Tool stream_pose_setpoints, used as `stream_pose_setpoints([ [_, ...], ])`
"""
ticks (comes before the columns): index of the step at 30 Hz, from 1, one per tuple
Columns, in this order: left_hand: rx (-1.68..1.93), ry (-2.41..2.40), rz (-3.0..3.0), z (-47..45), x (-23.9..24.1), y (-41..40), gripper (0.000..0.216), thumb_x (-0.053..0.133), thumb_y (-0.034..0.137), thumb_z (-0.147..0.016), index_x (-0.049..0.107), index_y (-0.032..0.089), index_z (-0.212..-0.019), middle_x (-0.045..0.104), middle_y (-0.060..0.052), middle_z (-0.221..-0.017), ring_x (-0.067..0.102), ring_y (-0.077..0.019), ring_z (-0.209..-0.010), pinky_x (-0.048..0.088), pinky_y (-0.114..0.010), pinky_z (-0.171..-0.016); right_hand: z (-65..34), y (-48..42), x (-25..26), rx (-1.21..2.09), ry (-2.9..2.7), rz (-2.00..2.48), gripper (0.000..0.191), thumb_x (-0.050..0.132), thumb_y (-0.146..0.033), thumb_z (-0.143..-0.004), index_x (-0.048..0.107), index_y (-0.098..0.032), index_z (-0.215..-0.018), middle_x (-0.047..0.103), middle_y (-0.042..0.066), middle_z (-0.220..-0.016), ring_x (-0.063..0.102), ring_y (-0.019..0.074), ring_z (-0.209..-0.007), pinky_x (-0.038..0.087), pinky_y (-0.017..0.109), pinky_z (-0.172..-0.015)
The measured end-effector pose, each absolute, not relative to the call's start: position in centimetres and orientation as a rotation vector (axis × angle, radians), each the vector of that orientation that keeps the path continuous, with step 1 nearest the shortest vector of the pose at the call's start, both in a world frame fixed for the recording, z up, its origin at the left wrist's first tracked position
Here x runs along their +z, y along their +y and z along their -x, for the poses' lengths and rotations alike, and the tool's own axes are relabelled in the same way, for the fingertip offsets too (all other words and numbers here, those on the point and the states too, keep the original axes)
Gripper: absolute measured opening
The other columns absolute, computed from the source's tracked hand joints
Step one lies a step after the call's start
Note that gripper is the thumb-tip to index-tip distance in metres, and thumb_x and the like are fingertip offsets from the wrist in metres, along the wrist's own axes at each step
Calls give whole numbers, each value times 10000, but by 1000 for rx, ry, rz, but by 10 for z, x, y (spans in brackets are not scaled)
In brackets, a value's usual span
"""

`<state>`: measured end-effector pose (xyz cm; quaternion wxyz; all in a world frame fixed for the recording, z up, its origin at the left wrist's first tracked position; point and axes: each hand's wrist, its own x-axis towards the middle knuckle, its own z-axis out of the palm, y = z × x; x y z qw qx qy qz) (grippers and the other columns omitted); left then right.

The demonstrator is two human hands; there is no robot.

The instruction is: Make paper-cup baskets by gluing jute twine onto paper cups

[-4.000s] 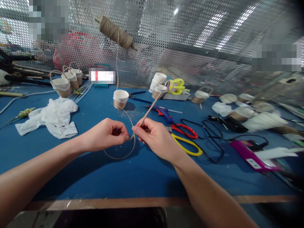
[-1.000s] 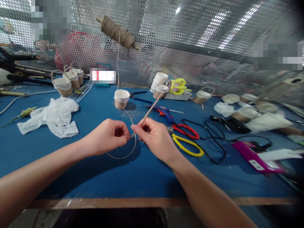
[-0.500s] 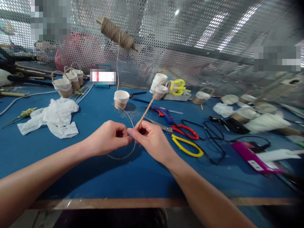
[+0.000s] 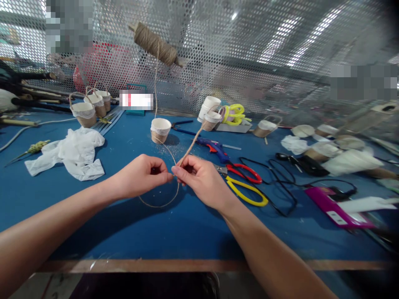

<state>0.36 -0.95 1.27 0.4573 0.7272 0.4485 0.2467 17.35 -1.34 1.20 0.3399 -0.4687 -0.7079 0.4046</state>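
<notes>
Right hand (image 4: 199, 178) has drawn slightly off the left hand (image 4: 145, 176); both grips pinch the twisted cord (image 4: 193, 142), handling apparently continuing.

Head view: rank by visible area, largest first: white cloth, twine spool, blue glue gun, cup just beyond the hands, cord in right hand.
1. White cloth
2. Twine spool
3. Cup and blue glue gun: too alike to rank
4. Cord, visible part only

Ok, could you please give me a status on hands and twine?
Left hand, right hand pinching twine. Twine loops below. Scissors partly behind right hand.
</notes>
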Motion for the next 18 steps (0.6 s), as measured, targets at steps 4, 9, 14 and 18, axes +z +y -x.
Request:
stream_pose_setpoints([
  [4,603,1085,-1788,-2,16,-10,182,473,279,-732,577,142,-671,464,49,-566,383,-81,-521,314,-210,-507,-175,-14,12,991,-1844,1250,239,577,-376,-757,520,-154,-689,517,-25,-578,455,85,-509,374,229,-487],
  [9,592,1062,-1751,-2,15,-9,122,486,221,-701,576,140,-683,526,34,-613,434,-83,-548,349,-206,-539,-175,-14,12,900,-1883,1256,255,543,-395,-778,528,-157,-688,511,-18,-590,445,88,-520,366,225,-480],
  [14,603,1039,-1747,-1,12,-9,94,495,217,-691,554,150,-661,526,35,-603,442,-84,-540,362,-207,-536,-174,-15,13,857,-1874,1261,263,567,-398,-758,500,-167,-652,495,-25,-585,423,85,-517,361,222,-478],
  [18,610,1070,-1775,-2,12,-10,84,497,213,-682,538,156,-637,527,35,-586,448,-87,-532,367,-209,-530,-173,-15,12,824,-1878,1261,256,568,-394,-756,504,-168,-655,506,-23,-592,425,88,-521,362,226,-483],
])
